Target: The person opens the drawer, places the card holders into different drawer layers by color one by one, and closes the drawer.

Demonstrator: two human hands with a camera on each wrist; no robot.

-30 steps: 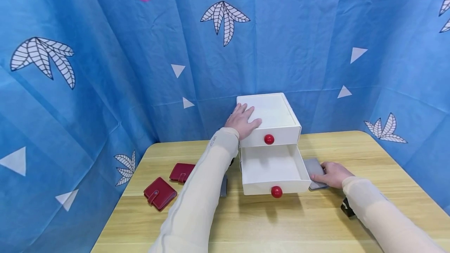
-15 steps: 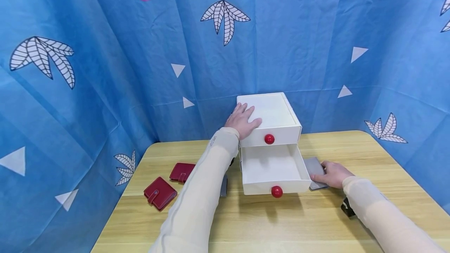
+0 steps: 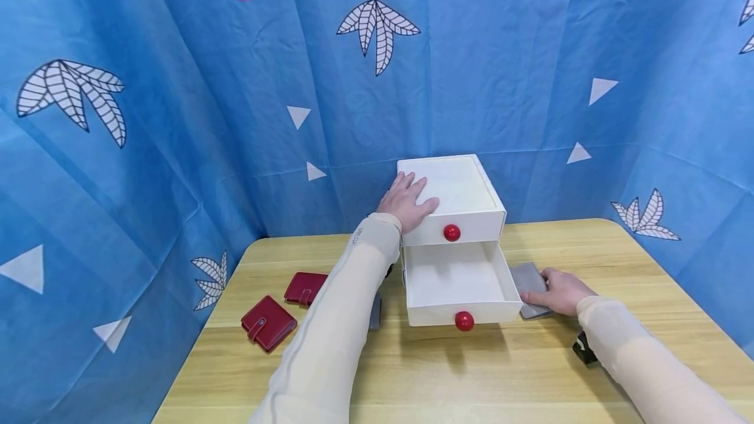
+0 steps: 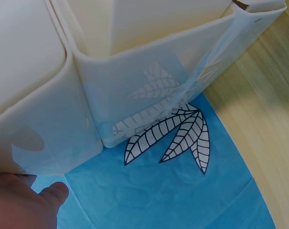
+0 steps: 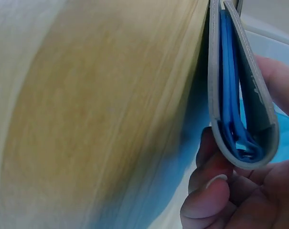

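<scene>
A white two-drawer box (image 3: 450, 185) with red knobs stands at the back of the table. Its upper drawer (image 3: 424, 232) is closed, while the lower drawer (image 3: 456, 273) is pulled out and bare inside. My left hand (image 3: 405, 203) rests with spread fingers on the box's top, at its left edge. Right of the lower drawer lies a grey wallet (image 3: 528, 280), which my right hand (image 3: 559, 292) holds by its near right part. In the right wrist view the folded wallet (image 5: 216, 71) shows blue inner leaves, with the thumb and fingers on either side of it.
Two dark red wallets, one nearer (image 3: 268, 324) and one farther back (image 3: 304, 287), lie on the table's left side. A grey item (image 3: 375, 312) shows partly from behind the left sleeve. A patterned blue curtain (image 3: 501, 51) hangs behind the wooden table (image 3: 459, 385).
</scene>
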